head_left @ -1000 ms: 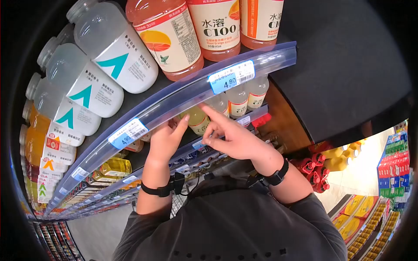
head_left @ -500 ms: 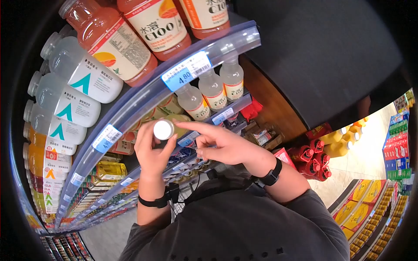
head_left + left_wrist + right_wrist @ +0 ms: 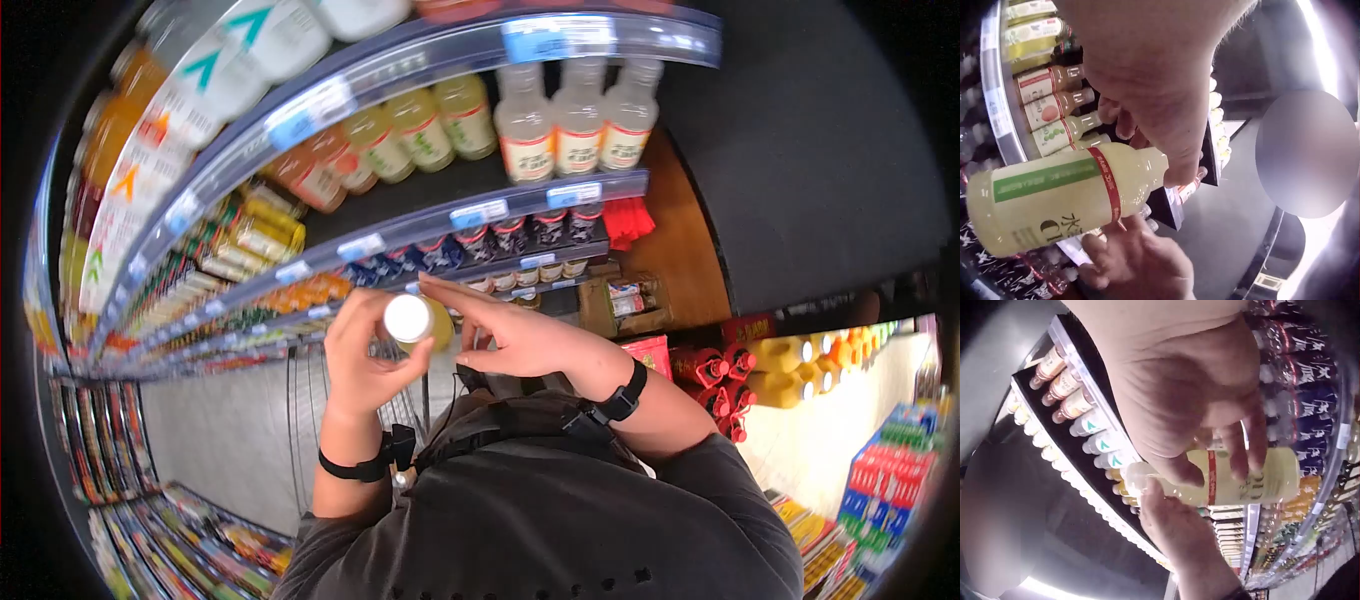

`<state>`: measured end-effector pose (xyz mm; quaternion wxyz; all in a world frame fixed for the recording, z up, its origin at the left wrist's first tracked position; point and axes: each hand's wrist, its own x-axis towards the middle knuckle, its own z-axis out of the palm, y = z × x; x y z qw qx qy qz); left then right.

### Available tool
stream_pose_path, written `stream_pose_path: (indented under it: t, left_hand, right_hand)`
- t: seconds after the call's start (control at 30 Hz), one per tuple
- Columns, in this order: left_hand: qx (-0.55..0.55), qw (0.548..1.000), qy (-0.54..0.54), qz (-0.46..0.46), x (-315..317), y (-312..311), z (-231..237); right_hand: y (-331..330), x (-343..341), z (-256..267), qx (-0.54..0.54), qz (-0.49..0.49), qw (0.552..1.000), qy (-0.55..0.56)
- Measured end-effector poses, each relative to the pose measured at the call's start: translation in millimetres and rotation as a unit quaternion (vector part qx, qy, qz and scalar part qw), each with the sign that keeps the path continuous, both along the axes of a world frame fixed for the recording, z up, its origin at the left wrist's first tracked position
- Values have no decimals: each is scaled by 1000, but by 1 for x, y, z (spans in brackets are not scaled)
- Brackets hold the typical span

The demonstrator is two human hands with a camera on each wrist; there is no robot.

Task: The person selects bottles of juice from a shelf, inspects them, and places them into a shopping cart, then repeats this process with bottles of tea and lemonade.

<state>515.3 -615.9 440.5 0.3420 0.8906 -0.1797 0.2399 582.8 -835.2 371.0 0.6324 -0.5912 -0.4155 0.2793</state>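
Observation:
My left hand [image 3: 362,352] grips a bottle of pale yellow juice drink [image 3: 1054,197] round its neck, thumb and fingers close below the white cap. In the head view the white cap faces up toward the camera, with the yellow body [image 3: 438,328] behind it. A red band and a green panel mark its label in the left wrist view. My right hand [image 3: 525,340] is beside the bottle, fingers loosely extended. In the right wrist view the right thumb and fingertips overlap the bottle's body [image 3: 1282,475].
A shelf with similar yellow bottles [image 3: 420,130] and clear-necked bottles [image 3: 578,130] stands ahead. Its curved price rail [image 3: 430,55] runs above them. Dark-labelled drinks [image 3: 510,235] fill the tier below. A wire cart [image 3: 305,390] is at my left, red bottles [image 3: 705,370] at right.
The left hand has brought the bottle out from the shelf and lower, toward my body. The right hand has stayed close to it. The head view has tilted downward, showing more lower shelves.

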Motion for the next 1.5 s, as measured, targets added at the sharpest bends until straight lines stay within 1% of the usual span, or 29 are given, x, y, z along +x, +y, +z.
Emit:
stream_pose_path:
  t: [0.03,0.07,0.13,0.17,0.2,0.27,0.33,0.4,0.5,0.53,0.57,0.63,0.67,0.7,0.73,0.77,0.83,0.9,0.97,1.03,1.1,1.17,1.2,1.27,1.3,1.37,1.4,1.47,1.5]
  left_hand:
    - [4,1000,20,-3,-15,6,1]
    - [-1,1000,17,21,-30,12,0]
    - [-73,994,79,-10,-62,26,-2]
    - [-80,994,75,13,-78,32,1]
    - [-68,995,71,-8,-93,37,8]
    - [-52,997,38,-39,-121,49,14]
    - [-49,998,29,-10,-157,63,20]
    - [-39,999,18,12,-198,81,19]
    - [-94,991,27,86,-268,106,12]
    - [-97,988,57,110,-298,116,9]
    - [-103,984,57,132,-325,121,7]
    - [-187,953,79,226,-376,128,2]
    - [-160,950,78,258,-402,133,-1]
    - [-165,945,77,272,-425,136,-3]
    - [-192,924,110,311,-447,137,-4]
    - [-220,900,141,348,-467,138,-5]
    - [-225,880,152,389,-506,143,-8]
    - [-219,849,217,429,-547,147,-17]
    - [-234,834,224,446,-578,148,-27]
    - [-275,822,233,441,-601,148,-40]
    - [-268,813,247,453,-617,153,-44]
    - [-264,804,263,463,-624,157,-52]
    - [-272,800,265,464,-626,160,-56]
    - [-293,774,281,486,-625,169,-65]
    - [-299,770,284,487,-623,174,-72]
    - [-330,765,250,494,-616,186,-90]
    - [-337,759,257,493,-611,196,-102]
    - [-371,744,202,517,-601,212,-125]
    - [-374,739,204,523,-594,221,-132]
  right_hand:
    - [10,-5,-9,-31,10,999,-8]
    - [20,-8,-14,-68,57,996,15]
    - [36,-22,-18,-102,123,987,3]
    - [45,-30,-15,-129,164,978,-6]
    - [53,-38,-10,-174,191,966,-11]
    - [74,-55,-9,-196,243,949,-37]
    - [98,-75,-16,-215,293,929,-66]
    - [124,-104,-34,-177,334,926,-21]
    - [165,-153,-26,-164,396,904,-1]
    - [178,-169,-24,-184,416,891,-1]
    - [190,-184,-26,-188,436,880,-2]
    - [213,-213,-31,-211,493,844,12]
    - [225,-228,-32,-213,507,835,11]
    - [235,-242,-32,-234,530,814,24]
    - [244,-256,-33,-256,552,793,37]
    - [252,-268,-33,-260,564,783,33]
    - [267,-291,-34,-291,576,763,38]
    - [279,-303,-42,-301,587,750,37]
    - [291,-313,-55,-311,599,737,37]
    - [304,-323,-63,-302,584,747,98]
    - [318,-327,-65,-337,587,728,110]
    - [327,-331,-70,-374,585,709,126]
    - [331,-331,-76,-377,579,703,168]
    - [339,-329,-92,-395,561,686,242]
    - [344,-325,-99,-400,562,681,246]
    - [359,-321,-109,-389,530,682,320]
    - [366,-320,-115,-385,516,704,301]
    - [382,-317,-129,-395,498,710,305]
    - [397,-316,-136,-390,494,715,306]
